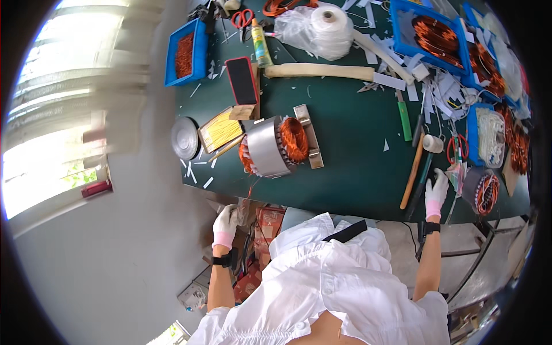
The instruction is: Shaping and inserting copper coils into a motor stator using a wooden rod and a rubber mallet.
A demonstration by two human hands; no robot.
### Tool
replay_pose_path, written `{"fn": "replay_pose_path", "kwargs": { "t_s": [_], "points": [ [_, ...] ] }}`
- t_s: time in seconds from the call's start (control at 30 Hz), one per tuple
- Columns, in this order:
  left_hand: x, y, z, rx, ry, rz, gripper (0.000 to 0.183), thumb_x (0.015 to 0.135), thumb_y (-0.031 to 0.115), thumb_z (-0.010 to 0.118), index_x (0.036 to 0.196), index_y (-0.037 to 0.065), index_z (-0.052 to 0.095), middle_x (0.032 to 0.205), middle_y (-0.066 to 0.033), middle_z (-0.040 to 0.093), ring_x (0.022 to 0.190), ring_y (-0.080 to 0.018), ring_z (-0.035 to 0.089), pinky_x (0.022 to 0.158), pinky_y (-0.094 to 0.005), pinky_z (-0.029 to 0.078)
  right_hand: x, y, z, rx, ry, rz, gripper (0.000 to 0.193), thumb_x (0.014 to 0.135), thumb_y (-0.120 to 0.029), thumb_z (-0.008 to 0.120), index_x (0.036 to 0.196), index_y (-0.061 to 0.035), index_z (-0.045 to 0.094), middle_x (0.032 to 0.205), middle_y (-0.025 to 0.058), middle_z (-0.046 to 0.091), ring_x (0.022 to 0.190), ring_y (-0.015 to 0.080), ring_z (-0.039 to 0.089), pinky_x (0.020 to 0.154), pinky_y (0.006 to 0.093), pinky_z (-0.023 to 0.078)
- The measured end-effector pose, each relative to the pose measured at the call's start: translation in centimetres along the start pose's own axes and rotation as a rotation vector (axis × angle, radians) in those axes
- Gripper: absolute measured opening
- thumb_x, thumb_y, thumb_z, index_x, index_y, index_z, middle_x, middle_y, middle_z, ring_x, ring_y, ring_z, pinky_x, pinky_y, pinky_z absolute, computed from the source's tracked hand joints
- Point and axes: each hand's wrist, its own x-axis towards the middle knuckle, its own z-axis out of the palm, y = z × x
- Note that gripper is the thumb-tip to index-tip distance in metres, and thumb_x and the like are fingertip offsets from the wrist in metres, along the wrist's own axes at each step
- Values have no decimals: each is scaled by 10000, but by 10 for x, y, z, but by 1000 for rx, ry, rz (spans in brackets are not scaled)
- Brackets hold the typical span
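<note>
Both my hands wear white gloves with pink cuffs. My left hand (pixel 225 223) is just below the table's front edge, its fingers curled; anything inside them is hidden. My right hand (pixel 436 194) rests at the front right edge, thumb and fingers apart, beside a dark-handled tool (pixel 424 175). No grip on that tool shows. Between the hands, farther in, a motor stator (pixel 267 150) lies on its side, a grey metal ring with orange copper windings at both ends. A metal bracket (pixel 310 135) stands against its right side. A smaller wound stator (pixel 480 190) sits right of my right hand.
Left of the large stator are yellow sticks (pixel 221 129) and a round metal disc (pixel 185 138). Behind it lie a phone (pixel 242 80) and a long pale wooden strip (pixel 322 71). A white-headed mallet (pixel 432 144), paper scraps and blue bins (pixel 428 54) crowd the right.
</note>
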Motion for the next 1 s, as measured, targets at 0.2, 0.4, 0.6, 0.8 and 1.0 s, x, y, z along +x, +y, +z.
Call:
{"fn": "replay_pose_path", "kwargs": {
  "t_s": [0.2, 0.4, 0.6, 0.8, 1.0],
  "points": [
    [-22, -25, -40, 145, -72, 30, 742, 627, 302, 780, 1256, 81, 456, 1231, -170, 476, 1118, -339, 475, 938, -411, 411, -32, 49, 4, 136, -185, 296, 338, 743, -106, 659, 1028, 7, 517, 954, 170, 588, 877, 290, 583, 785, 371, 454],
    [15, 34, -92, -57, 226, 276, 607, 703, 33, 595, 1286, 61, 432, 1314, -175, 377, 1234, -343, 360, 1004, -402, 349, -74, 51, -60, 588, -8, 531, 158, 820, -44, 632, 915, -51, 506, 751, 6, 542, 572, 50, 463, 486, 192, 365],
    [58, 63, -99, -387, 233, 506, 484, 718, -87, 453, 1186, 26, 511, 1232, -158, 461, 1187, -302, 421, 1013, -378, 322, -76, -124, -148, 851, 406, 302, 103, 899, -104, 547, 972, -40, 582, 879, 28, 600, 641, 53, 511, 567, 191, 412],
    [90, 82, -39, -487, 207, 594, 449, 792, 8, 505, 1236, -1, 442, 1192, -157, 469, 1134, -268, 453, 972, -355, 368, -82, -260, -81, 713, 135, -172, 80, 811, -19, 594, 871, -52, 553, 855, 33, 576, 673, 102, 508, 587, 231, 408],
    [104, 72, 22, -998, 88, 203, 545, 830, 159, 618, 1258, -9, 326, 1150, -166, 439, 1094, -233, 456, 964, -356, 374, -105, -305, -35, 873, -155, 8, 151, 787, 84, 574, 856, -40, 521, 802, -2, 531, 651, 61, 492, 548, 204, 388]
  ]
}}
